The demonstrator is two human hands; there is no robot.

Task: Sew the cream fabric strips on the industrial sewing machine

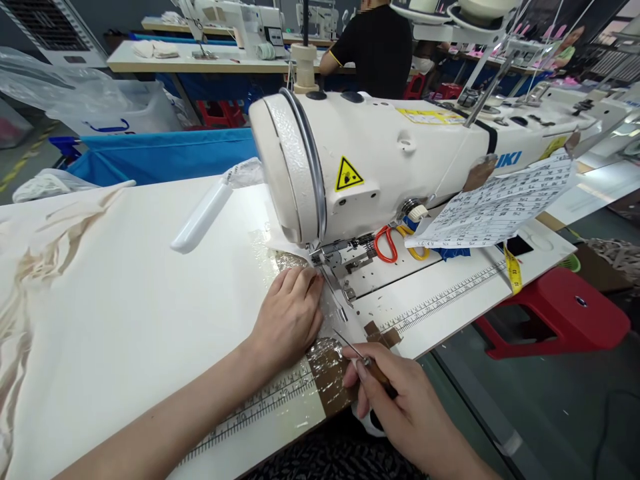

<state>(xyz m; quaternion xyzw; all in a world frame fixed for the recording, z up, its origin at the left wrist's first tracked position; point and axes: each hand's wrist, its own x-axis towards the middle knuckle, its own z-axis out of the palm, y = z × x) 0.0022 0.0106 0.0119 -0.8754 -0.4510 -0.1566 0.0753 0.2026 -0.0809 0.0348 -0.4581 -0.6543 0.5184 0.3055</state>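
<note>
My left hand (293, 310) rests on the bed of a white sewing machine (370, 160), right by the presser foot and needle area. Its fingers are bent and pressed together, and whatever they pinch or press on is hidden beneath them. My right hand (407, 403), lower and to the right, grips an awl (379, 377) with a brown wooden handle. The awl's thin metal point slants up and left, close to my left fingers. Clear plastic film and brown tape (333, 387) cover the table edge between the hands.
Red-handled scissors (385, 245) and yellow handles (414, 243) lie behind the needle. A written sheet (493, 203) hangs on the machine. Cream fabric (30, 287) lies far left, near a white elongated object (203, 217). A red stool (560, 313) stands right; a person (377, 50) sits behind.
</note>
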